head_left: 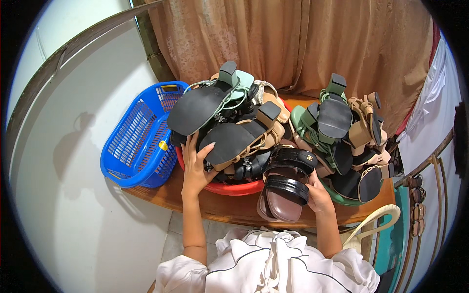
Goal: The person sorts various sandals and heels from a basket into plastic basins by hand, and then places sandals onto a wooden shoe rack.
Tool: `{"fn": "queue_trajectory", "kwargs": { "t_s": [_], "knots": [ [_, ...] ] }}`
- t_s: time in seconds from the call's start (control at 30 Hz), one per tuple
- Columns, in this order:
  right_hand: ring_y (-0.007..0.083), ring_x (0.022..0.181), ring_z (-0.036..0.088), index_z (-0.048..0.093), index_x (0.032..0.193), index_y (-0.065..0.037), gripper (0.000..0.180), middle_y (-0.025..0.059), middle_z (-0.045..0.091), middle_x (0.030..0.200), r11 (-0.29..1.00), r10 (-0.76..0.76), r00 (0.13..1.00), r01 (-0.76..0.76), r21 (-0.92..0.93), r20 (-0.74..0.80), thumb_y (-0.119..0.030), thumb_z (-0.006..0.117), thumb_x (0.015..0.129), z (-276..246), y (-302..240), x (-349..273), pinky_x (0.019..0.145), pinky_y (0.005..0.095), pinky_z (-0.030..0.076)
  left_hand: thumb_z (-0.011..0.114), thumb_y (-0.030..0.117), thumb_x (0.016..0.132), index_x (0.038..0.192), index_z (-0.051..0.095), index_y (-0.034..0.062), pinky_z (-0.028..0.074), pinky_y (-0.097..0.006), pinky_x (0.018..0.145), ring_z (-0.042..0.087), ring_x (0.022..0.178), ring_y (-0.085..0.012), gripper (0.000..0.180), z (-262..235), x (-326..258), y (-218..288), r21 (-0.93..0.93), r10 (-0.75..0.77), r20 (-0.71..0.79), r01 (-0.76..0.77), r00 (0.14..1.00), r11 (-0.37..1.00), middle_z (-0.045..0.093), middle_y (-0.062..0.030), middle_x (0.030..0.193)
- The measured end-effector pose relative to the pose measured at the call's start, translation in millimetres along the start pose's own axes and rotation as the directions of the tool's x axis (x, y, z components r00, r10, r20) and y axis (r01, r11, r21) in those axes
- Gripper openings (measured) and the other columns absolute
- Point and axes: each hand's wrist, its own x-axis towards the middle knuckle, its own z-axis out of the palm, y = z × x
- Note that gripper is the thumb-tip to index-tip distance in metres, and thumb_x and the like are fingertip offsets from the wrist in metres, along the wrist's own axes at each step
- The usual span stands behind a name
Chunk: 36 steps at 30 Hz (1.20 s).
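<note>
My right hand (319, 195) is closed on the side of a pair of flat slide sandals (284, 201) with brown insoles and shiny black straps. The pair hangs over the table's near edge, in front of the basins. My left hand (196, 168) has its fingers spread against the toe of an upturned beige heeled sandal (229, 144) with a black sole. That sandal lies on the heap in a red basin (239, 188). Above my left fingertips rests an upturned mint-green heeled sandal (200, 107), its wide black sole showing.
A blue plastic basket (132, 141) stands left on the wooden table (161, 199). At right a green basin (342, 198) holds heaped green and beige heeled sandals (335, 117). Brown curtains (234, 44) hang behind. A cream chair back (386, 211) and a shoe rack (417, 212) are right.
</note>
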Motion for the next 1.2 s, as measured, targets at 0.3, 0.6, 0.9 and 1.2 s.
{"fn": "queue_trajectory", "kwargs": {
  "t_s": [0.3,0.6,0.9,1.2],
  "knots": [
    [0.0191,0.106,0.047,0.006,0.136,-0.016,0.081,0.0128,0.034,0.126,0.999,-0.006,1.000,0.006,-0.038,0.012,0.006,0.053,0.074,-4,5,3,0.080,0.0279,0.046,0.076,0.013,0.050,0.121,0.033,0.0213,0.010,-0.056,0.099,0.015,0.127,-0.0403,0.083,-9,1,9,0.022,-0.055,0.192,0.051,0.980,0.998,0.025,-0.0154,0.136],
    [0.0188,0.105,0.048,0.006,0.136,-0.016,0.081,0.0135,0.035,0.126,1.000,0.007,1.000,-0.007,-0.006,0.000,0.007,0.052,0.073,-2,3,2,0.078,0.0276,0.047,0.074,0.010,0.054,0.119,0.041,0.0297,0.007,-0.058,0.100,0.012,0.128,-0.0376,0.076,-19,-1,14,0.030,-0.100,0.272,0.095,0.957,0.995,0.022,-0.0107,0.137],
    [0.0200,0.107,0.047,0.006,0.136,-0.015,0.081,0.0141,0.033,0.128,0.999,0.031,1.000,-0.031,-0.043,0.001,0.009,0.051,0.072,-2,3,1,0.079,0.0290,0.047,0.073,0.018,0.056,0.122,0.043,0.0303,0.009,-0.056,0.100,0.015,0.127,-0.0372,0.073,-32,-6,18,0.045,-0.129,0.347,0.121,0.929,0.992,0.024,-0.0099,0.137],
    [0.0208,0.115,0.038,0.008,0.136,-0.015,0.082,0.0129,0.029,0.130,0.997,0.045,0.999,-0.045,-0.062,-0.011,0.009,0.052,0.071,0,1,-4,0.085,0.0290,0.044,0.074,0.038,0.056,0.119,0.047,0.0246,0.007,-0.060,0.098,0.016,0.126,-0.0382,0.070,-29,-8,33,0.050,-0.099,0.204,0.090,0.974,0.995,0.025,-0.0110,0.136]
  ]
}}
